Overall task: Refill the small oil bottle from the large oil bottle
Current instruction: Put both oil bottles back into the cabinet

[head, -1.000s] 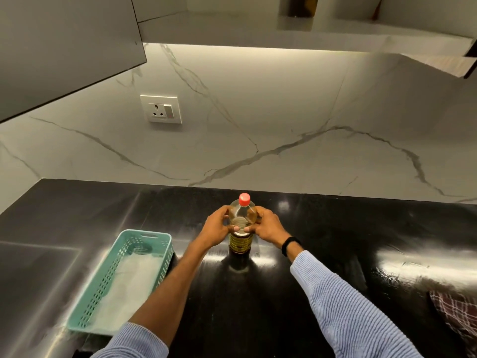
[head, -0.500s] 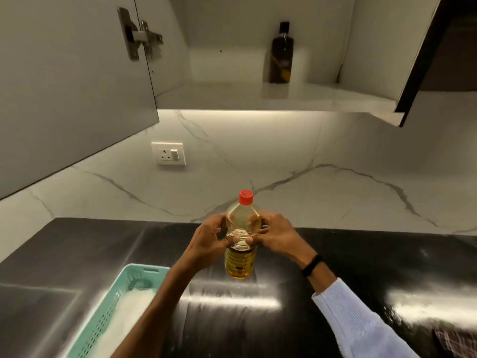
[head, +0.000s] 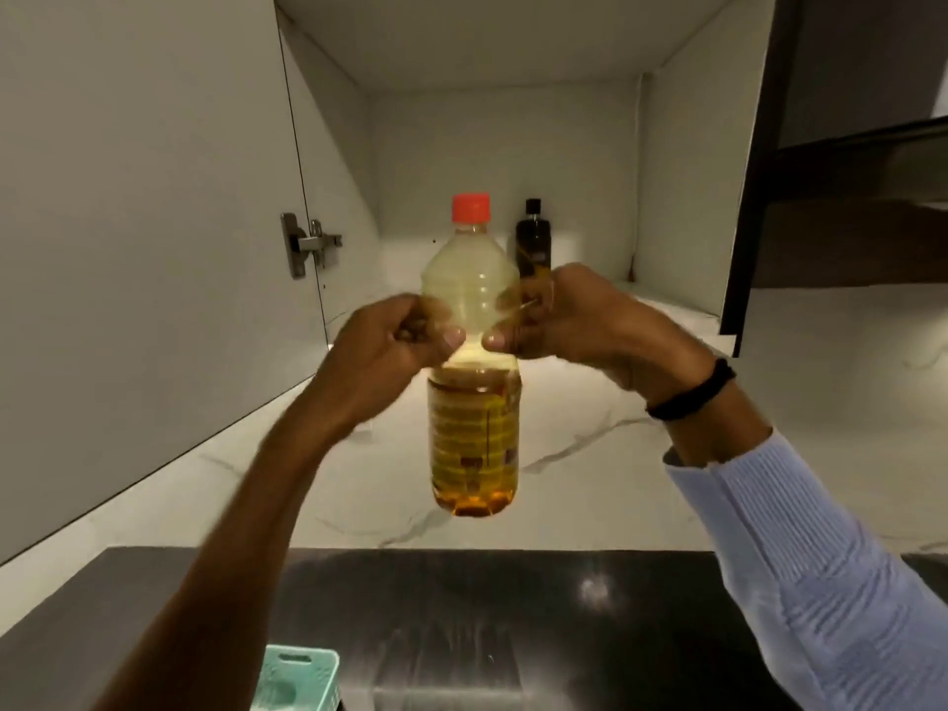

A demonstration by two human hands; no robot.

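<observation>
The large oil bottle (head: 474,402) is clear plastic with a red cap, a yellow label and golden oil in its lower half. It hangs upright in the air in front of an open wall cabinet. My left hand (head: 395,336) grips its waist from the left and my right hand (head: 569,320) grips it from the right, thumbs nearly meeting at the front. A small dark bottle (head: 533,238) with a black cap stands on the cabinet shelf, just behind and right of the big bottle.
The open cabinet (head: 513,120) has its grey door (head: 143,223) swung out on the left and a dark door (head: 759,171) on the right. Below lies the black countertop (head: 564,633), with a teal basket (head: 300,674) at its near edge. A marble backsplash (head: 590,443) runs behind.
Both hands have lifted the large bottle off the countertop up to the level of the cabinet shelf. My view has tilted upward, bringing the cabinet's inside and the small dark bottle into sight.
</observation>
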